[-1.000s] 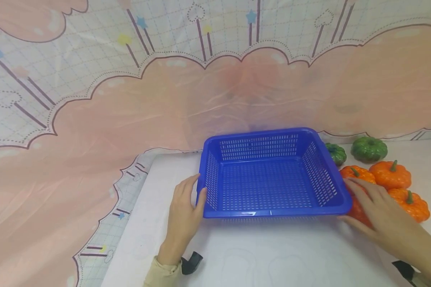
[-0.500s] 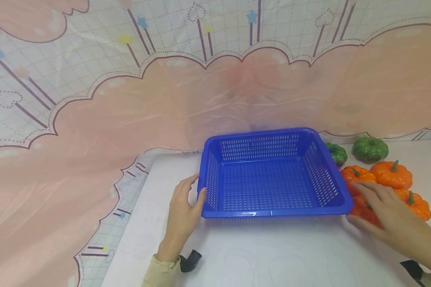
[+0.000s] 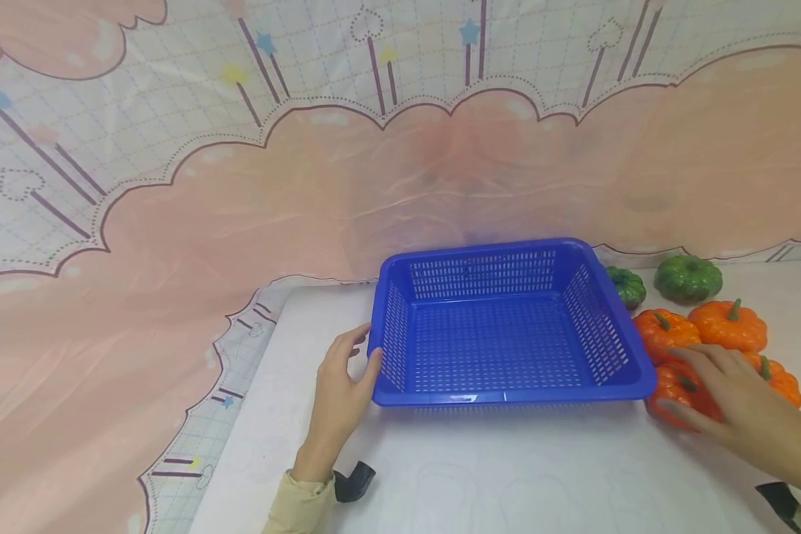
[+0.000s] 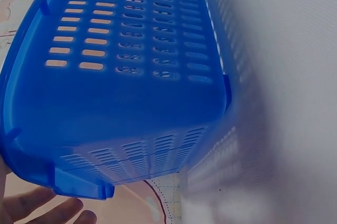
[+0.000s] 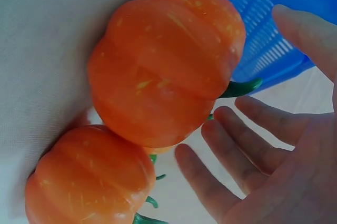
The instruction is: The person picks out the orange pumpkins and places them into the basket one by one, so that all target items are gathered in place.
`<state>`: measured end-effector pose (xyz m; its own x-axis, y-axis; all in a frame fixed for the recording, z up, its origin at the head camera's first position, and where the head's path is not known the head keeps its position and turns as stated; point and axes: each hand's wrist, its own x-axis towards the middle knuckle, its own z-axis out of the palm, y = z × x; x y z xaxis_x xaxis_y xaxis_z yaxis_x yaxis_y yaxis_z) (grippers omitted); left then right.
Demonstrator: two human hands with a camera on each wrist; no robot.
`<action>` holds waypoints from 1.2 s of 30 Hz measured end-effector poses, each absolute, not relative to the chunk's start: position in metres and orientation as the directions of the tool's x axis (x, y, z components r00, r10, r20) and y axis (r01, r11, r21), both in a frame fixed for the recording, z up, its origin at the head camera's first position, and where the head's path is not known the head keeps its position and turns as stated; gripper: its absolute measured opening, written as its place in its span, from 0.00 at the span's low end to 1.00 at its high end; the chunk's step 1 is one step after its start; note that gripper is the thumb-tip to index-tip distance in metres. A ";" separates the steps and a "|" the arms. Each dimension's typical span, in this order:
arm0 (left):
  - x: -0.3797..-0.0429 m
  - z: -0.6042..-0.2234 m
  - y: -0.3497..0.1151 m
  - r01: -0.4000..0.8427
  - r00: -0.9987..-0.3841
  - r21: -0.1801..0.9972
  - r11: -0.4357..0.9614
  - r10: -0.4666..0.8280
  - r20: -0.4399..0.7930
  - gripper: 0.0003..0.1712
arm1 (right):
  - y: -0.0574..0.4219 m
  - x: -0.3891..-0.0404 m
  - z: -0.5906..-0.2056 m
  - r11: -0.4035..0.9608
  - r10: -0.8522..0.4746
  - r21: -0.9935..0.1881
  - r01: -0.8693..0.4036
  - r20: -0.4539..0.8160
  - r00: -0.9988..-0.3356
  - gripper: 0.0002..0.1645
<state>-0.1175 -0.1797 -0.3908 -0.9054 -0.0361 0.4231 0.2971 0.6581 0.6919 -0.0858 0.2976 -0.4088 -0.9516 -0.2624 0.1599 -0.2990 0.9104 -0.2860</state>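
Note:
A blue plastic basket [image 3: 500, 397] with slotted sides stands on the white table. At its left rim is my left hand [image 3: 339, 397], with the thumb against the rim and loosely extended fingers [image 4: 60, 211] outside the wall in the left wrist view. My right hand [image 3: 747, 408] hovers beside a red-orange pumpkin [image 3: 674, 389] near the basket's front right corner. In the right wrist view its fingers [image 5: 231, 150] are spread, apart from the pumpkin's stem side, and hold nothing.
More orange pumpkins [image 3: 730, 326] lie right of the basket; another orange pumpkin [image 3: 782, 384] is partly behind the right hand. Two green pumpkins, one small [image 3: 627, 287] and one larger [image 3: 687, 279], sit at the back. A patterned pink curtain [image 3: 374, 193] hangs behind the table.
My right hand has moved off the basket's right rim, going right toward the pumpkins. My left hand and the basket have stayed nearly in place.

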 end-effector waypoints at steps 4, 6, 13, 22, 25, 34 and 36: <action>-0.119 -0.391 -0.181 0.286 -0.915 0.714 0.639 -0.040 0.402 0.22 | 0.302 -0.087 -0.412 0.911 -0.267 -0.276 -0.306 0.170 -0.949 0.41; -0.120 -0.391 -0.182 0.278 -0.920 0.725 0.630 -0.044 0.390 0.22 | 0.303 -0.087 -0.413 0.913 -0.271 -0.266 -0.309 0.173 -0.947 0.41; -0.122 -0.395 -0.183 0.257 -0.939 0.781 0.569 -0.045 0.342 0.22 | 0.307 -0.089 -0.416 0.923 -0.277 -0.233 -0.305 0.146 -0.950 0.40; -0.126 -0.403 -0.186 0.241 -0.958 0.848 0.473 -0.026 0.287 0.23 | 0.308 -0.091 -0.414 0.940 -0.246 -0.233 -0.248 0.038 -0.968 0.43; -0.127 -0.405 -0.187 0.221 -0.964 0.863 0.454 -0.031 0.263 0.23 | 0.308 -0.092 -0.414 0.941 -0.246 -0.233 -0.247 0.034 -0.969 0.43; -0.126 -0.406 -0.186 0.164 -0.983 0.921 0.352 -0.023 0.183 0.25 | 0.308 -0.095 -0.411 0.953 -0.218 -0.219 -0.212 -0.002 -0.976 0.47; -0.125 -0.406 -0.185 0.146 -0.986 0.929 0.341 -0.024 0.164 0.25 | 0.308 -0.095 -0.411 0.955 -0.209 -0.218 -0.203 -0.004 -0.978 0.46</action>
